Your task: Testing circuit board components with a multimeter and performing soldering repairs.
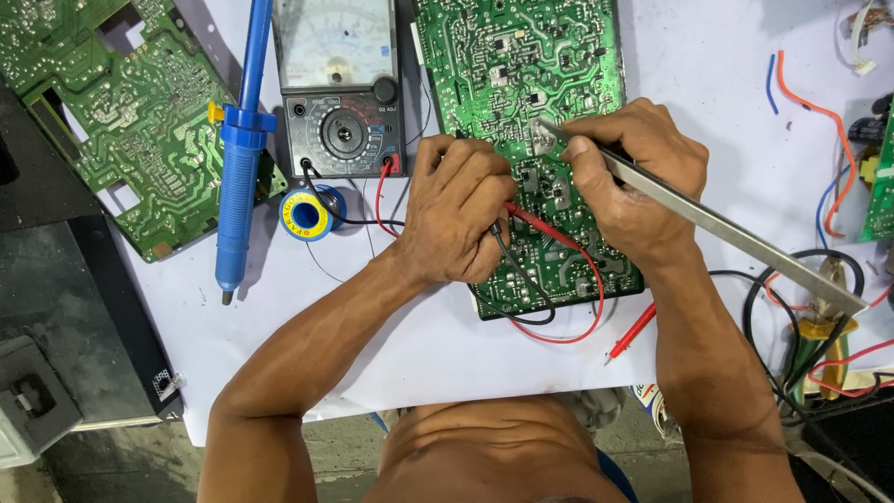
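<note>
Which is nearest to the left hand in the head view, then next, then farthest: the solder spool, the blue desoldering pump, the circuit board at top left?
From the left hand:
1. Solder spool, just to its left on the white table.
2. Blue desoldering pump, beyond the spool, lying upright in frame.
3. Circuit board at top left, farthest, in the corner.

One meter dial and two small labels are showing on the white desk (pixel 726 56).

An analog multimeter (pixel 341 84) is lying at the top centre, its pale rectangular dial face (pixel 335 42) sitting above a dark grey panel with a round selector ringed in red and white markings. Just below it, a solder spool (pixel 305 216) is showing a round yellow label with a blue rim. A small white sticker (pixel 166 382) is clinging to the dark box at the lower left.
</note>
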